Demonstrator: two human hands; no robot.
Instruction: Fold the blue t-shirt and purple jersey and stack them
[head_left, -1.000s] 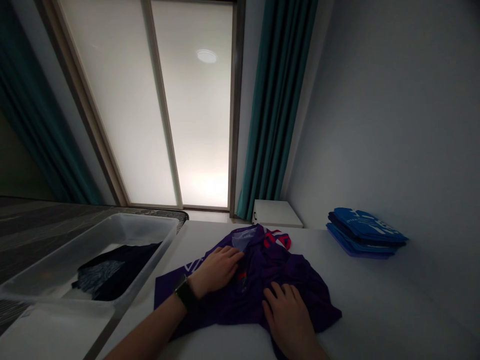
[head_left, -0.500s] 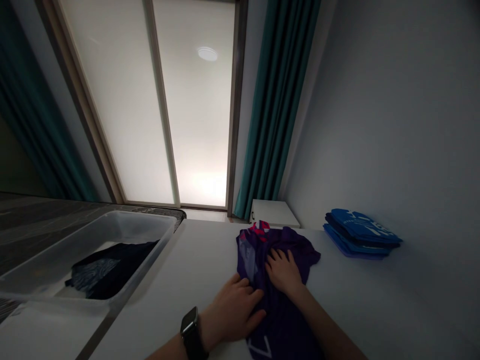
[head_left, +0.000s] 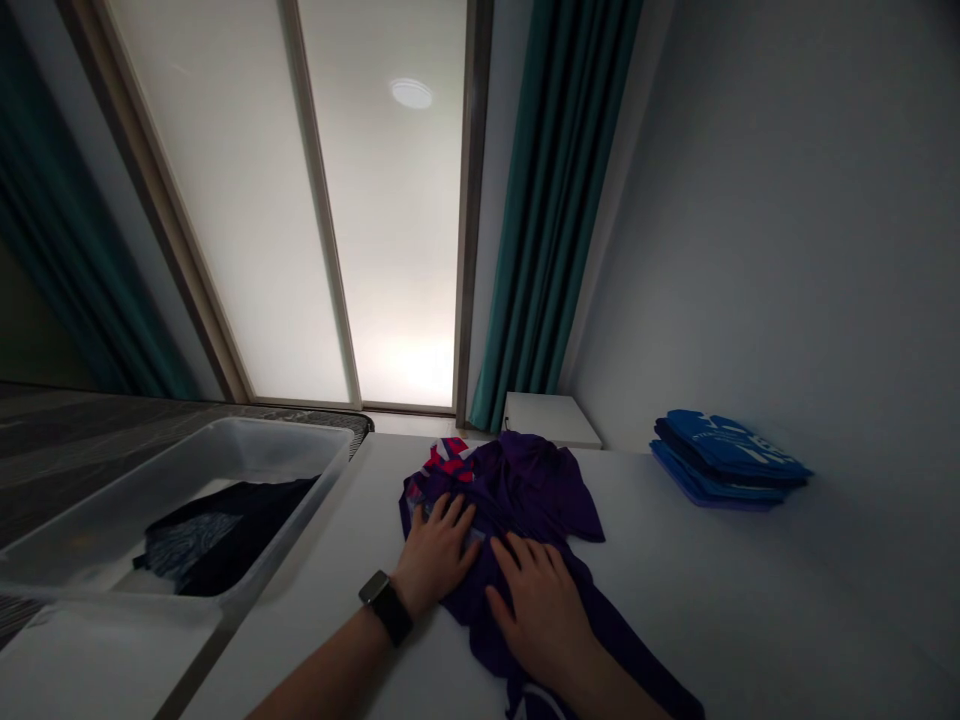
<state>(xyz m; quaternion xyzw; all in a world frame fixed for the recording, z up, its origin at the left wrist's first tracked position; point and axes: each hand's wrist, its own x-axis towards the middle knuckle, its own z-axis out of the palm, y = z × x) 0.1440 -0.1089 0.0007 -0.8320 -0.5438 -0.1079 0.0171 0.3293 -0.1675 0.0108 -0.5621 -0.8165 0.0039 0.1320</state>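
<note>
Right up close, the left hand (head_left: pixel 437 553), watch (head_left: pixel 386 606) on its wrist, lies flat on a crumpled purple jersey (head_left: pixel 525 472), fingers spread apart and not clamped on anything. The right hand (head_left: pixel 538 612) is pressing just beside it, its fingers also splayed on the cloth. The jersey sits on a white table (head_left: pixel 675 610), with a red-and-pink patterned section (head_left: pixel 450 459) bunched at the far end. If those palms drag instead of press, the thin fabric could ruck up further. Just left, a translucent plastic bin (head_left: pixel 300 428) holds a dark garment (head_left: pixel 225 540), and a careless sweep could snag the jersey on its rim. Over to the right, well apart, sits a stack of folded blue cloth (head_left: pixel 727 455). Beyond stand a white cabinet (head_left: pixel 551 418) and a teal curtain (head_left: pixel 555 250). The jersey's near end runs out of frame, and the white print there can't be read.
</note>
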